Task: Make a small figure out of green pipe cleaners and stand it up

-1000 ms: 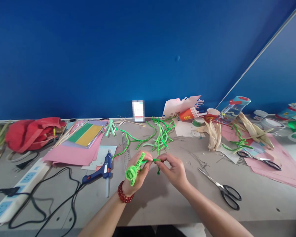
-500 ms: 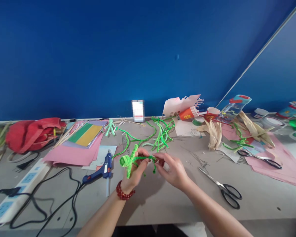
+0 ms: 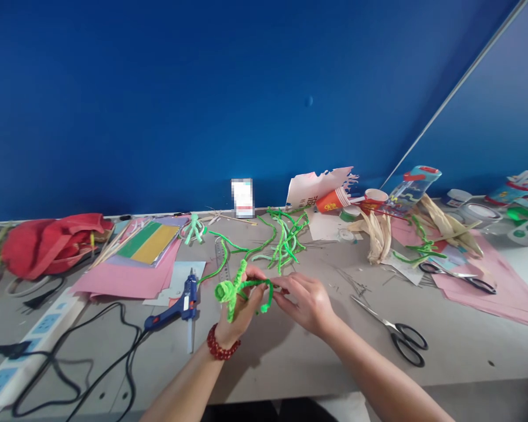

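Observation:
My left hand (image 3: 242,313), with a red bead bracelet on its wrist, is closed round a bright green pipe-cleaner figure (image 3: 231,288) that has a coiled round end on the left and a bent stem. My right hand (image 3: 305,302) pinches the right end of the same green stem between thumb and fingers. Both hands hover just above the grey table (image 3: 290,357), near its front middle. A pile of loose green pipe cleaners (image 3: 281,237) lies just behind the hands.
A blue glue gun (image 3: 178,305) with a black cord lies left of the hands, beside a power strip (image 3: 30,340). Black-handled scissors (image 3: 398,331) lie to the right. Pink paper (image 3: 132,275), a red cloth (image 3: 48,240), paper cups (image 3: 334,202) and dry husks (image 3: 378,234) lie further back.
The left hand has turned the green figure so its coiled end points left and higher. The right hand has kept its pinch on the stem, bending it downward.

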`<state>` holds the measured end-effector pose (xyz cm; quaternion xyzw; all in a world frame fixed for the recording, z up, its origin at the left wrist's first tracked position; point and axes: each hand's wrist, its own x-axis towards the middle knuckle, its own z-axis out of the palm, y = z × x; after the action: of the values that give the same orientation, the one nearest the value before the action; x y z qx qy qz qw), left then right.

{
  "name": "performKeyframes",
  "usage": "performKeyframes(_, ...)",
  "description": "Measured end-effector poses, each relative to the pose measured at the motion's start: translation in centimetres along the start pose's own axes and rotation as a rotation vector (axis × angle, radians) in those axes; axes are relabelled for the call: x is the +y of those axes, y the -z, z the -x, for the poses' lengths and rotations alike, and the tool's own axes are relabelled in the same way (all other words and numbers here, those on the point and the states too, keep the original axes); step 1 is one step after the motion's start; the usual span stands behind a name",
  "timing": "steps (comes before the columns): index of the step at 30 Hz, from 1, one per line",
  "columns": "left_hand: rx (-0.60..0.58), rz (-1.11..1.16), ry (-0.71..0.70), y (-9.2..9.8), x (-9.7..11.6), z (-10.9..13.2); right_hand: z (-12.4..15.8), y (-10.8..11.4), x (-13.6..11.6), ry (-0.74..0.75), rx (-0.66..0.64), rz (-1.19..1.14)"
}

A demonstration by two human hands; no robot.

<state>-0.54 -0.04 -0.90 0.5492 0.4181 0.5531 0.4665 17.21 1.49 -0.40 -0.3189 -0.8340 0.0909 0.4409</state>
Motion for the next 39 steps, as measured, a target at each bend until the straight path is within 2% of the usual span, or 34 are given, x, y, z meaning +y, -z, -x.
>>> performKeyframes(4,-0.013,-0.118,-0.200,0.1,-0.5,-0.3,0.1,-0.1,-0.1,-0.079,0.018,-0.067)
performKeyframes(6,-0.046,-0.169,-0.314,0.2,-0.5,-0.4,0.1,-0.2,-0.1,-0.200,0.016,-0.195)
performKeyframes(9,-0.056,-0.235,-0.401,0.2,0.0,-0.6,0.0,-0.4,0.0,-0.471,-0.023,-0.492)
performKeyframes(12,-0.057,-0.306,-0.445,0.1,0.5,-0.7,-0.1,-0.6,0.2,-0.699,-0.067,-0.834)
performKeyframes(15,-0.075,-0.343,-0.466,0.0,0.7,-0.7,-0.2,-0.8,0.5,-0.794,-0.076,-1.046)
performKeyframes(23,-0.166,-0.296,-0.471,-0.1,0.8,-0.8,-0.4,-0.5,0.6,-0.977,-0.160,-1.224)
performKeyframes(26,-0.179,-0.245,-0.413,-0.1,0.6,-0.7,-0.2,-0.7,0.7,-0.953,-0.164,-1.178)
performKeyframes(29,-0.117,-0.119,-0.209,0.0,0.2,-0.5,0.0,-0.7,0.6,-0.847,-0.091,-0.995)
performKeyframes(31,-0.075,-0.011,-0.060,0.1,-0.1,-0.4,0.1,-0.4,0.3,-0.709,-0.018,-0.785)
performKeyframes(33,-0.046,0.087,0.029,0.1,-0.4,-0.4,0.1,-0.1,0.1,-0.507,0.033,-0.582)
performKeyframes(36,-0.016,0.214,0.075,0.1,-0.9,-0.5,0.0,0.4,0.0,-0.206,0.040,-0.293)
performKeyframes(39,-0.026,0.273,0.070,0.1,-1.1,-0.6,-0.2,0.4,0.1,-0.057,0.018,-0.055)
